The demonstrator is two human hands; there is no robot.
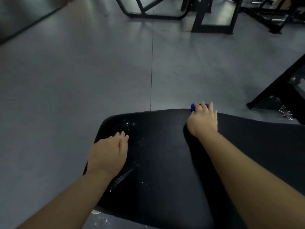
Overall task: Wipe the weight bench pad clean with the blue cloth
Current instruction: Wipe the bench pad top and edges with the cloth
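Right hand (203, 120) reaches forward to the far edge of the black bench pad (158, 146), arm nearly straight, palm down. Fingers curl over a blue cloth (193, 107) bunched beneath them; only a small blue patch shows past the fingertips, at the pad's far rim. Cloth is pressed between hand and pad.

Left hand (108, 154) rests flat near the pad's left edge, palm down, fingers extended and held together, holding nothing. Forearm runs back toward the lower left of the view.

White specks (127, 123) lie scattered on the pad just beyond the left fingertips, and a streak of the same (123, 176) sits beside the left wrist. Grey floor (82, 71) around the bench; black metal frames (156, 9) stand well beyond it.
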